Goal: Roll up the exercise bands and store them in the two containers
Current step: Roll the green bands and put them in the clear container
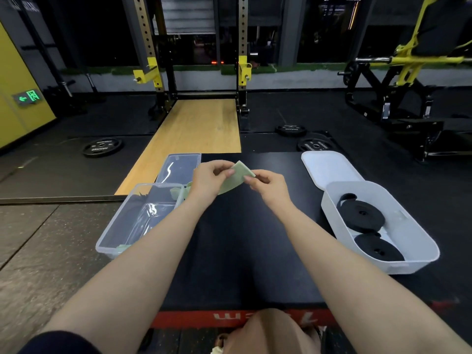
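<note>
Item one: a pale green exercise band, flat and ribbon-like, held up over the black platform top. We pinch its free end between both hands. Our left hand grips it from the left with curled fingers and thumb; our right hand pinches the corner from the right. The two hands sit close together, nearly touching, above the far middle of the platform. The band's tail trails down and left, over the rim of the clear container.

Item two: a clear plastic container, at the platform's left edge. It holds the green band's loose end near the far wall and a further scrap of green at the near corner. Its clear lid lies just beyond it.

Item three: a white plastic container, at the platform's right edge. It holds two black rolled bands, coiled flat, one behind the other. Its white lid lies beyond it, touching the far rim.

Surroundings: weight plates on the dark floor and a yellow-fitted squat rack beyond.
</note>
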